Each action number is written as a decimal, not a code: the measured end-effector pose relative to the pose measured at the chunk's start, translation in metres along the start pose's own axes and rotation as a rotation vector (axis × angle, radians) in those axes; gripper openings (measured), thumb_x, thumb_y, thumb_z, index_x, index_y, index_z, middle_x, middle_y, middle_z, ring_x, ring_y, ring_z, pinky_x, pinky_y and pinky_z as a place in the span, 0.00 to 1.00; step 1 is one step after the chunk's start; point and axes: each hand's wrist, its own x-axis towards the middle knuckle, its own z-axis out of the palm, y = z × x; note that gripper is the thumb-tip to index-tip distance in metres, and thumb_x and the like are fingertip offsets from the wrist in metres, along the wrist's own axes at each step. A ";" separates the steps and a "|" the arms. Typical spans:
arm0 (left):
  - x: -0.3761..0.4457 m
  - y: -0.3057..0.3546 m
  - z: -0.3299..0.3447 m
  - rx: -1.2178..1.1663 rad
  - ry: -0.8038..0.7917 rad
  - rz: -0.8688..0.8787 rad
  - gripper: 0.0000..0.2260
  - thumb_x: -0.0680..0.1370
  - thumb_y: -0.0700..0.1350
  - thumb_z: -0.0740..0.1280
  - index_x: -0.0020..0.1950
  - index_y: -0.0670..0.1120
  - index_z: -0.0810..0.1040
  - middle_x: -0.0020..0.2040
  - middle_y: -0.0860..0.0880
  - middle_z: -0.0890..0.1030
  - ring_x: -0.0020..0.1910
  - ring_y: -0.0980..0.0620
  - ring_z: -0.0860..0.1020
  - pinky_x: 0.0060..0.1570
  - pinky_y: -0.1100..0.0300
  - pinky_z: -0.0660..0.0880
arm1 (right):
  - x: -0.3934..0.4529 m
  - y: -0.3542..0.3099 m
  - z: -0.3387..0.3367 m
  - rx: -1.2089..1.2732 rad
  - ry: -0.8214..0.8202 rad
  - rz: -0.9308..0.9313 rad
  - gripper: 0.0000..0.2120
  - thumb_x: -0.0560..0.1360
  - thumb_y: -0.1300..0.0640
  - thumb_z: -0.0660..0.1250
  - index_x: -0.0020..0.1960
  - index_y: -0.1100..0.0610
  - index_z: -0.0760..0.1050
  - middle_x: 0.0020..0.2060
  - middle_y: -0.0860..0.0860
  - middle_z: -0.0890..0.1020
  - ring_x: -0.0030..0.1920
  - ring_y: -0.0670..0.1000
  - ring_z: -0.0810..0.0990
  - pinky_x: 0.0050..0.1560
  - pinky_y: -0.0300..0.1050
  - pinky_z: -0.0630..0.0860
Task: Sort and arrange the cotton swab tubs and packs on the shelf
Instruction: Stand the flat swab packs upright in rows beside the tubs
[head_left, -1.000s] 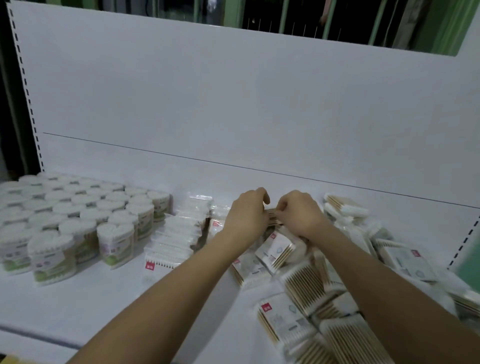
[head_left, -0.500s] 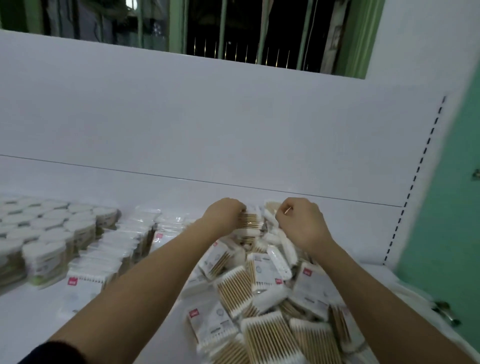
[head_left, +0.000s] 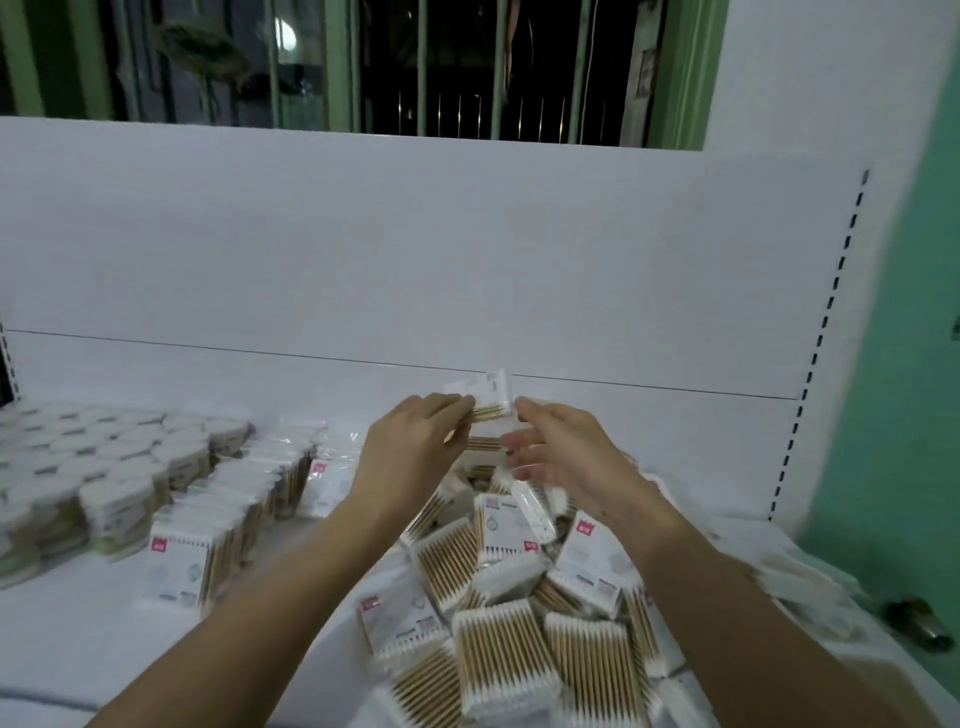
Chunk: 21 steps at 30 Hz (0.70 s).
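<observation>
Left hand (head_left: 410, 447) pinches a swab pack (head_left: 485, 397) above the loose pile (head_left: 519, 587); right hand (head_left: 563, 449), fingers spread, touches it. Tubs (head_left: 104, 467) at nine o'clock.

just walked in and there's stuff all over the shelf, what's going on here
A person is sorting cotton swab packs on a white shelf. The left hand holds a few packs lifted above the loose pile; the right hand is open beside them. To the left stand upright rows of packs and round tubs.
</observation>
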 end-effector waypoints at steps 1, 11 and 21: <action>-0.004 0.002 -0.003 0.000 0.004 0.016 0.10 0.72 0.40 0.76 0.52 0.44 0.85 0.48 0.49 0.85 0.37 0.47 0.82 0.31 0.55 0.79 | -0.001 -0.001 0.006 0.033 -0.007 0.001 0.15 0.78 0.51 0.69 0.57 0.61 0.76 0.47 0.61 0.85 0.38 0.56 0.84 0.38 0.48 0.82; -0.029 -0.008 -0.050 -0.243 -0.200 -0.376 0.16 0.76 0.55 0.69 0.62 0.52 0.78 0.55 0.55 0.76 0.50 0.56 0.77 0.45 0.65 0.75 | 0.002 0.003 0.031 -0.094 -0.029 -0.100 0.06 0.77 0.64 0.69 0.54 0.59 0.79 0.41 0.58 0.86 0.38 0.58 0.85 0.41 0.51 0.83; -0.026 -0.040 -0.090 -0.993 -0.363 -0.988 0.08 0.76 0.41 0.71 0.55 0.42 0.81 0.49 0.39 0.84 0.45 0.45 0.83 0.47 0.47 0.82 | 0.010 0.015 0.071 0.137 -0.235 0.100 0.08 0.80 0.68 0.63 0.59 0.64 0.73 0.49 0.64 0.85 0.49 0.63 0.86 0.50 0.54 0.84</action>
